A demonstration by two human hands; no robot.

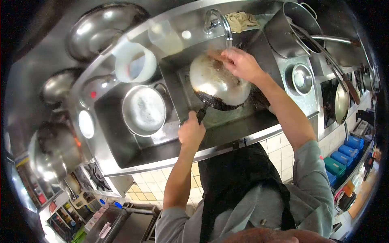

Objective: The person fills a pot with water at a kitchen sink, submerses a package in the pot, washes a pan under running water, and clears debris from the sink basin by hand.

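A metal wok (pixel 221 79) with dark scorch marks near its handle is held tilted over the right sink basin. My left hand (pixel 192 128) is wrapped round the wok's black handle (pixel 202 113). At the wok's far side, my right hand (pixel 243 65) is closed on a blurred brown scrubber (pixel 216 55) pressed against the metal; its exact kind is unclear. Just behind the wok, the curved faucet (pixel 227 29) reaches down toward it.
A round pot (pixel 144 110) sits in the left basin. White plastic containers (pixel 135 62) line the back ledge, with a cloth (pixel 241 21) by the faucet. A tall pot (pixel 283 32) holding long-handled tools and a small metal bowl (pixel 302 79) stand at right.
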